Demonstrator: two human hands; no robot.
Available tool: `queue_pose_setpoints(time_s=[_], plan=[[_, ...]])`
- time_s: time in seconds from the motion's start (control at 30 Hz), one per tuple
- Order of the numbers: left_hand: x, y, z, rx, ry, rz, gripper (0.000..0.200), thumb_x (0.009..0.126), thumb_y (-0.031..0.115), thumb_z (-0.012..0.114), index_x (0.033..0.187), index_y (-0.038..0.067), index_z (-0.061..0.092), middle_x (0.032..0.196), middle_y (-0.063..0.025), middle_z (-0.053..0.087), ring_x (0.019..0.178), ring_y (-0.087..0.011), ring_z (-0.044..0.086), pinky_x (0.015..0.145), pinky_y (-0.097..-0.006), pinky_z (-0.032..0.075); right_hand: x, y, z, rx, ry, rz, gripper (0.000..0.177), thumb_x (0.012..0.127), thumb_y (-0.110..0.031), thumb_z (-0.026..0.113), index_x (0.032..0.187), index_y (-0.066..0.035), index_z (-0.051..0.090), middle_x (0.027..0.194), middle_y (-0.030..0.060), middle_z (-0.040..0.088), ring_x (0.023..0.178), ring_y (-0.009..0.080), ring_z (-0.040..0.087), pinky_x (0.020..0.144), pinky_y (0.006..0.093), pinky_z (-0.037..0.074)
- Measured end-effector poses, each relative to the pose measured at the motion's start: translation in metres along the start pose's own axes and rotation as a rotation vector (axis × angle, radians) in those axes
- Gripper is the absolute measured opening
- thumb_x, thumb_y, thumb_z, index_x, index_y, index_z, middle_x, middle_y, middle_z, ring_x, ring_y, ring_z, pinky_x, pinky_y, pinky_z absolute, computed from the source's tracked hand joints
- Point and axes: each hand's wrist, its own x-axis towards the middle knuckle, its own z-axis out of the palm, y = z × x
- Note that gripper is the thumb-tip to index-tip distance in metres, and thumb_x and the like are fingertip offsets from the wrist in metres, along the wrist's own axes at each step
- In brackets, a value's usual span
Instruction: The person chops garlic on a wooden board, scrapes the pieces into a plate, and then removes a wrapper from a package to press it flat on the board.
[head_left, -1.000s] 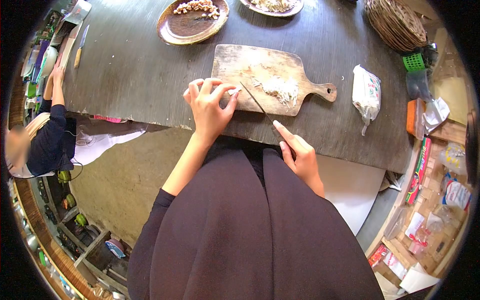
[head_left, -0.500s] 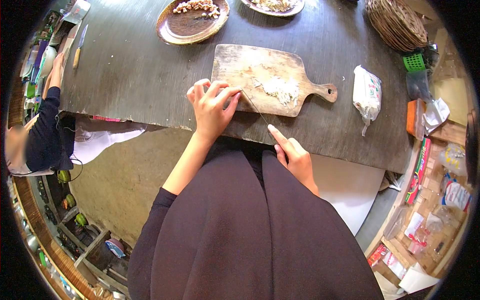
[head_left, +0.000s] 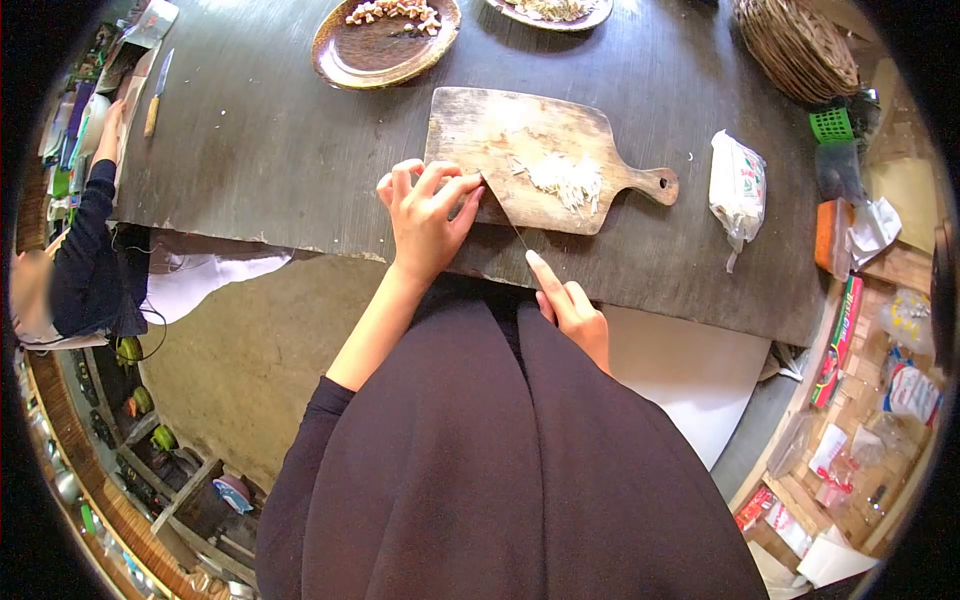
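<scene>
A wooden cutting board with a handle lies near the table's front edge. Pale, thin-cut slivers are heaped on its right half. My left hand rests over the board's lower left edge with fingers curled and pinched; whatever they hold is hidden. In my right hand is a knife, index finger stretched along it. The thin blade slants up and left across the board's front edge, its tip beside my left fingertips. My right hand covers the knife's handle.
Brown plate with chopped pieces and another plate of slivers stand at the back. To the right are a plastic packet and woven baskets. A second knife lies far left, near another person's arm.
My right hand has shifted slightly left with the knife, and the blade stands a little steeper. My left hand keeps its place on the board. The other person's arm has moved slightly.
</scene>
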Motion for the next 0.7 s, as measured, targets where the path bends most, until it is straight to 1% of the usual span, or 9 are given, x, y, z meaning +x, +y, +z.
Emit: queue_pose_setpoints(time_s=[0.1, 0.17, 0.4, 0.57, 0.63, 0.7], plan=[[0.0, 0.0, 0.0, -0.005, 0.005, -0.001, 0.017, 0.08, 0.024, 0.082, 0.097, 0.024, 0.078, 0.104, 0.0066, 0.07, 0.112, -0.0268, 0.052, 0.101, -0.0433, 0.032, 0.005, 0.001, 0.005, 0.03, 0.026, -0.014, 0.05, 0.098, -0.013, 0.065, 0.145, -0.031, 0.059, 0.082, 0.0104, 0.057, 0.066, 0.0334, 0.065, 0.062, 0.0456, 0.051], [0.0, 0.0, 0.0, -0.011, 0.008, -0.001, 0.017, 0.08, 0.023, 0.082, 0.096, 0.023, 0.078, 0.104, 0.0066, 0.07, 0.112, -0.0268, 0.052, 0.101, -0.0433, 0.032, 0.005, 0.004, 0.013, 0.013, 0.165, -0.11, 0.055, 0.096, -0.021, 0.069, 0.147, -0.034, 0.057, 0.079, 0.0061, 0.048, 0.051, 0.0246, 0.058, 0.051, 0.0392, 0.052], [0.0, -0.001, 0.0, -0.002, 0.005, 0.0, 0.017, 0.08, 0.023, 0.082, 0.097, 0.023, 0.078, 0.105, 0.0069, 0.07, 0.112, -0.027, 0.052, 0.101, -0.0437, 0.032, 0.0, 0.005, 0.01, 0.012, 0.13, -0.112, 0.054, 0.096, -0.02, 0.068, 0.148, -0.033, 0.056, 0.08, 0.0069, 0.05, 0.053, 0.0256, 0.06, 0.051, 0.039, 0.052], [-0.001, -0.001, 0.0, 0.005, 0.012, 0.004, 0.018, 0.08, 0.024, 0.082, 0.098, 0.024, 0.078, 0.105, 0.0079, 0.071, 0.111, -0.026, 0.052, 0.1, -0.0434, 0.032, 0.002, 0.006, 0.013, 0.011, 0.145, -0.111, 0.054, 0.096, -0.022, 0.068, 0.148, -0.035, 0.056, 0.079, 0.0062, 0.049, 0.051, 0.025, 0.058, 0.051, 0.0382, 0.052], [-0.001, 0.0, 0.0, 0.015, 0.05, 0.015, 0.015, 0.08, 0.024, 0.081, 0.094, 0.023, 0.078, 0.103, 0.0086, 0.07, 0.107, -0.0245, 0.053, 0.098, -0.0435, 0.032, 0.006, 0.005, 0.012, 0.007, 0.147, -0.109, 0.054, 0.097, -0.022, 0.068, 0.148, -0.035, 0.056, 0.079, 0.006, 0.049, 0.051, 0.025, 0.058, 0.051, 0.0382, 0.052], [-0.002, -0.001, 0.002, 0.012, 0.056, 0.018, 0.015, 0.08, 0.024, 0.081, 0.094, 0.023, 0.078, 0.103, 0.0089, 0.07, 0.107, -0.0243, 0.053, 0.098, -0.0435, 0.032, 0.006, 0.005, 0.013, 0.006, 0.148, -0.109, 0.054, 0.097, -0.023, 0.068, 0.148, -0.035, 0.056, 0.078, 0.0058, 0.049, 0.051, 0.025, 0.058, 0.051, 0.0382, 0.052]])
